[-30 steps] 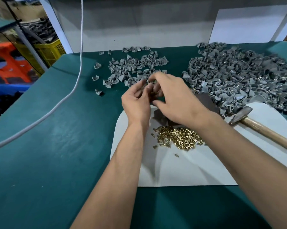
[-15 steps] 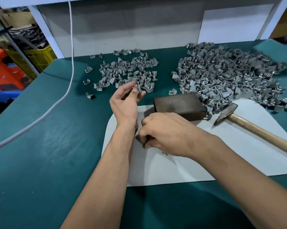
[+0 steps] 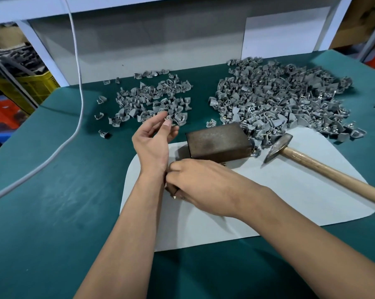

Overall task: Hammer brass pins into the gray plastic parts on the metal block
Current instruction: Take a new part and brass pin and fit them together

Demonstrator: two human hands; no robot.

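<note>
A dark rusty metal block (image 3: 218, 141) lies on a white sheet (image 3: 290, 197) in the middle of the table. My left hand (image 3: 153, 140) is raised left of the block and pinches a small gray plastic part (image 3: 168, 120) between thumb and fingertips. My right hand (image 3: 200, 184) lies knuckles-up on the sheet in front of the block, fingers curled down over the brass pins, which it hides except for a glint (image 3: 174, 197) under the fingertips. A hammer (image 3: 311, 162) with a wooden handle lies right of the block.
A small heap of gray parts (image 3: 154, 100) lies behind my left hand and a large heap (image 3: 285, 98) at the back right. A white cable (image 3: 78, 67) hangs down and runs off left over the green table (image 3: 52, 190). Crates stand beyond the left edge.
My right hand left the gray part in my left hand and came down onto the brass pins, covering them. My left hand stays raised with the part. The view tilted slightly.
</note>
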